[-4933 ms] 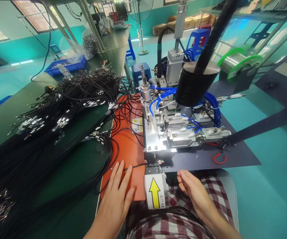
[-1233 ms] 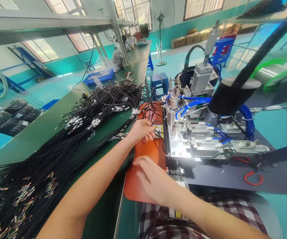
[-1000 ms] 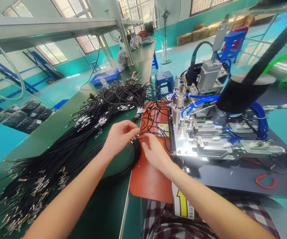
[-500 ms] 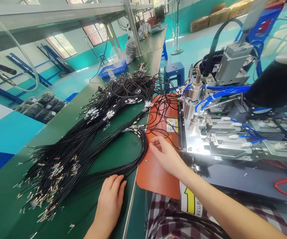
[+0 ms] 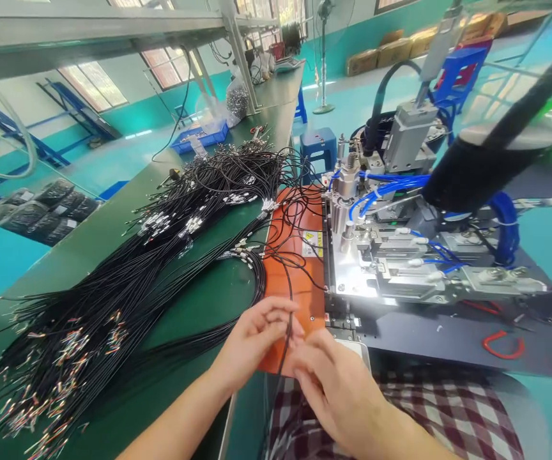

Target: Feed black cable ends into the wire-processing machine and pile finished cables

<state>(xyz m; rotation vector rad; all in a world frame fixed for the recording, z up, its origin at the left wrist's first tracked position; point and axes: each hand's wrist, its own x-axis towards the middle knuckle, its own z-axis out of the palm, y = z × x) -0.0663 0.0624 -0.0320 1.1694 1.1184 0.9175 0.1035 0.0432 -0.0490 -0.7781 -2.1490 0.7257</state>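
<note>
A black cable (image 5: 290,291) runs down over the orange board and passes through my left hand (image 5: 252,335), whose thumb and fingers are closed around it. Close against those fingertips, my right hand (image 5: 336,380) has its fingers curled and pinched. What lies between the right fingertips is hidden. Below the hands the cable hangs toward my checkered clothing. To the left, a looped bundle of black cables (image 5: 259,281) rests on the green table (image 5: 199,390), with its bend at the orange board (image 5: 305,220).
A large heap of black cables (image 5: 127,268) with bare coloured wire ends covers the table's left side. On the right stands a metal machine (image 5: 352,255) with blue air tubes. A blue tray (image 5: 218,135) sits farther back. A red wire loop (image 5: 501,348) lies on the machine's base.
My left hand has come off the cable bundle, moved right and closed on a single cable. My right hand has come down beside it. The view has shifted right.
</note>
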